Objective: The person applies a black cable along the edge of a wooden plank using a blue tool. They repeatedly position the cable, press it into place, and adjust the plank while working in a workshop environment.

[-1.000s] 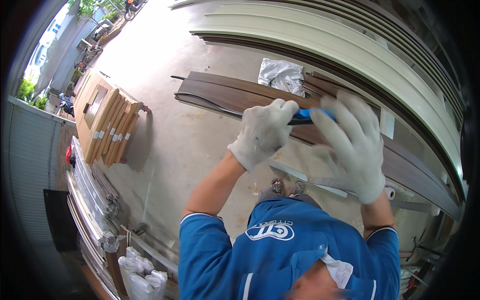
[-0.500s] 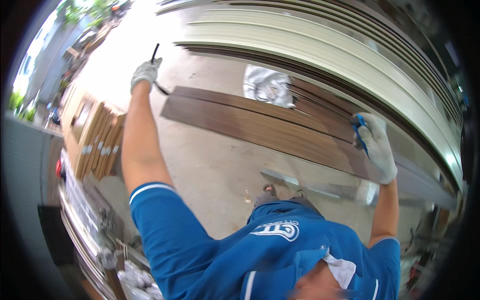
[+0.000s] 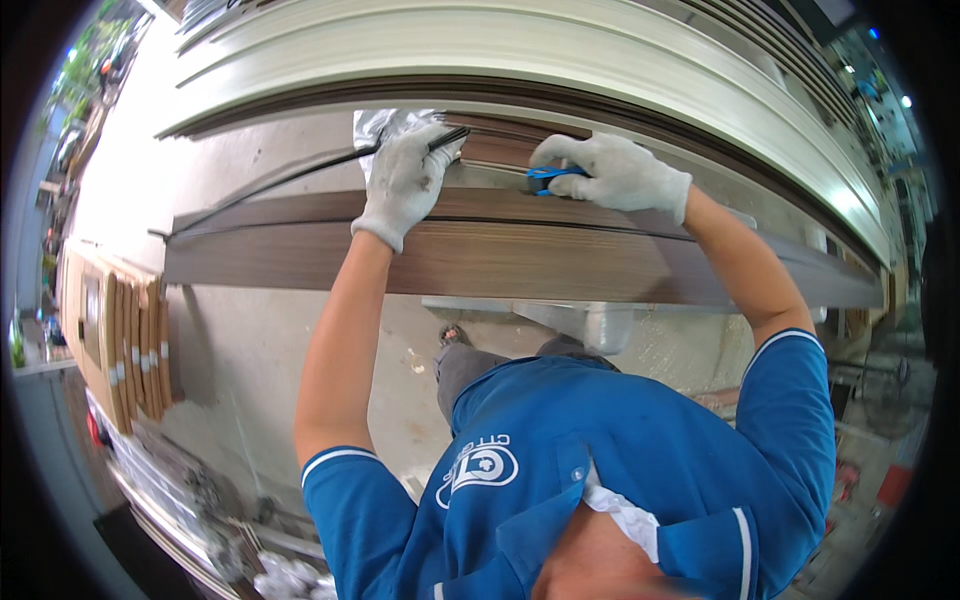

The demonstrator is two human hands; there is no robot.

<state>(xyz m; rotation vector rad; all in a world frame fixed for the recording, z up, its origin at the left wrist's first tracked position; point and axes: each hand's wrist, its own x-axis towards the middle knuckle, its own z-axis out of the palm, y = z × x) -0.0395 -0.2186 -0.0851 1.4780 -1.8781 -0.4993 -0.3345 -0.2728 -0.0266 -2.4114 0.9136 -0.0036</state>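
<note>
Strip [image 3: 345, 160], black: clamped in left hand [image 3: 402, 185], short end pointing right, toward right hand [image 3: 612, 172]; long run slanting left to left end of brown board [image 3: 540, 262]. Right hand: curled round blue-and-black tool [image 3: 550, 178], apart from strip. Beyond: long pale panels [image 3: 420, 45].

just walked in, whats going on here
A person in a blue shirt is working over a long brown board. Their gloved left hand grips a black strip, which trails toward the board's left end. The gloved right hand holds a small blue-and-black tool above the board. Long cream panels lie beyond it.
</note>
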